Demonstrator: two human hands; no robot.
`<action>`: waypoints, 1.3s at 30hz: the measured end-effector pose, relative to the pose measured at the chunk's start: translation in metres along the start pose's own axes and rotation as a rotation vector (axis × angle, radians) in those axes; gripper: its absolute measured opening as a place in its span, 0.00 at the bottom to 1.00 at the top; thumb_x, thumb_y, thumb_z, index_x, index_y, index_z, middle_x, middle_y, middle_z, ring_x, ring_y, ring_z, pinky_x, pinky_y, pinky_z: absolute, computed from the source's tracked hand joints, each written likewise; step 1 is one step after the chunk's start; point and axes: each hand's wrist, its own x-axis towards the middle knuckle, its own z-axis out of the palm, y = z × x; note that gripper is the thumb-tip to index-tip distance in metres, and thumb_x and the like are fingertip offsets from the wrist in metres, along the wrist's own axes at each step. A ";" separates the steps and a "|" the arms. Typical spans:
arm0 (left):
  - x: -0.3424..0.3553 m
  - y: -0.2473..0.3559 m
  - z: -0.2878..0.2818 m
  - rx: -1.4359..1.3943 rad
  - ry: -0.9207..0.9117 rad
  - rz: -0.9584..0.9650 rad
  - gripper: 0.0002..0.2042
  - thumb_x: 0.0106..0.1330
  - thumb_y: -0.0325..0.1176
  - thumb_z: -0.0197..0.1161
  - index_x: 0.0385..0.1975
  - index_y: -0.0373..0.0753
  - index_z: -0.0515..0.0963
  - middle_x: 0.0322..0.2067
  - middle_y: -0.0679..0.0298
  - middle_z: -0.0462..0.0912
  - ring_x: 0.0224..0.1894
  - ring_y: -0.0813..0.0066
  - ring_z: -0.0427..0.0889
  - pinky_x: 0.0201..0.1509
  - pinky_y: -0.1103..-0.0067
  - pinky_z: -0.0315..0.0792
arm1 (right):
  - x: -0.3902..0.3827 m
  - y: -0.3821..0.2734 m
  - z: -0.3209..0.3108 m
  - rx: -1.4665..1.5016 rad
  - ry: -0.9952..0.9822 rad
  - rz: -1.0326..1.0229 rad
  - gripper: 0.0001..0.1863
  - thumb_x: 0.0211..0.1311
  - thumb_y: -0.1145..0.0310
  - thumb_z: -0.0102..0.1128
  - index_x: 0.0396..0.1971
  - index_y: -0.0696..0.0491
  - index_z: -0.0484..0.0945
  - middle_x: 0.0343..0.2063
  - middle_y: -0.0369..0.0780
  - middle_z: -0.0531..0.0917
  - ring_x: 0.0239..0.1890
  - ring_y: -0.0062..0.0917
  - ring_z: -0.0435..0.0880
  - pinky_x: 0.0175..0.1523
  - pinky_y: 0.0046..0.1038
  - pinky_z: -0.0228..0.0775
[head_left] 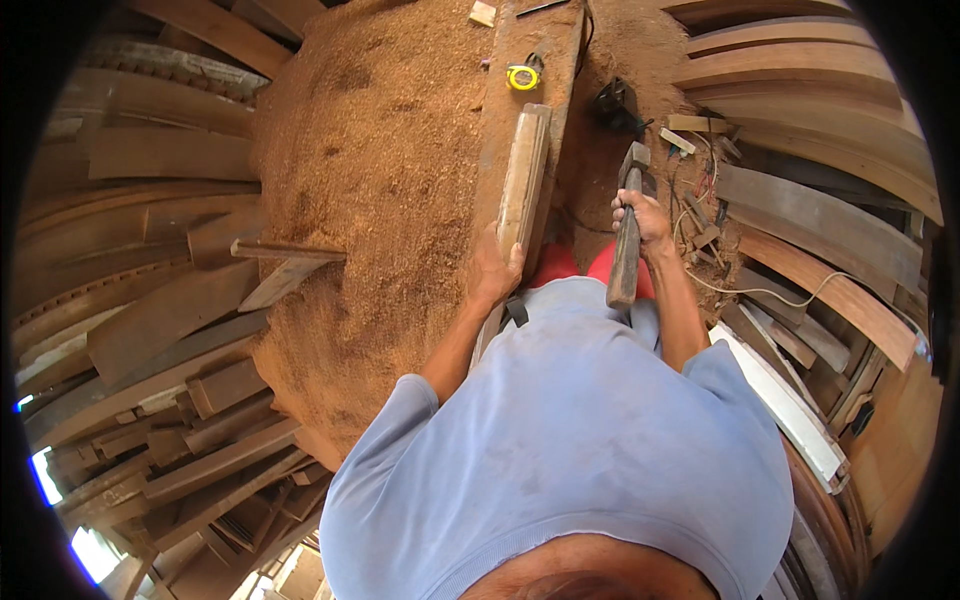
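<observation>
My left hand (497,265) is closed round the near end of a long wooden piece (525,170), with its thumb on the pale top face. The piece points away from me along a dusty plank (505,120). In my right hand (645,218) is a hammer (625,265), gripped partway up its thick dark handle. Its blocky head points away from me, and the butt of the handle comes back toward my lap. A gap separates the hammer from the wooden piece. Beyond the piece's far end, a yellow tape measure (523,77) lies on the plank.
Sawdust (370,150) covers the floor to the left. Stacked boards (170,150) line the left side, and more boards (800,70) the right. A black tool (615,105) sits right of the plank. A pale cord (780,300) and offcuts (697,124) lie right of my right hand.
</observation>
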 end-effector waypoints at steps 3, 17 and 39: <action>0.008 0.028 -0.021 0.059 -0.132 -0.123 0.33 0.66 0.39 0.63 0.67 0.32 0.60 0.53 0.33 0.77 0.55 0.34 0.78 0.59 0.54 0.73 | -0.004 0.009 -0.022 0.032 0.043 0.001 0.11 0.63 0.63 0.65 0.36 0.54 0.77 0.26 0.34 0.80 0.22 0.18 0.78 0.26 0.25 0.75; 0.076 0.051 0.007 0.006 0.151 0.069 0.28 0.70 0.37 0.60 0.67 0.34 0.61 0.53 0.35 0.77 0.54 0.34 0.78 0.58 0.53 0.73 | 0.002 0.005 -0.076 0.106 0.153 0.054 0.08 0.65 0.64 0.65 0.34 0.52 0.77 0.25 0.33 0.80 0.23 0.17 0.79 0.25 0.24 0.75; 0.087 0.053 0.019 0.100 0.135 -0.020 0.30 0.60 0.30 0.54 0.66 0.37 0.57 0.43 0.33 0.80 0.41 0.26 0.79 0.49 0.47 0.73 | 0.020 -0.019 -0.155 0.155 0.280 0.134 0.08 0.67 0.65 0.63 0.34 0.52 0.75 0.24 0.33 0.78 0.21 0.16 0.77 0.24 0.22 0.73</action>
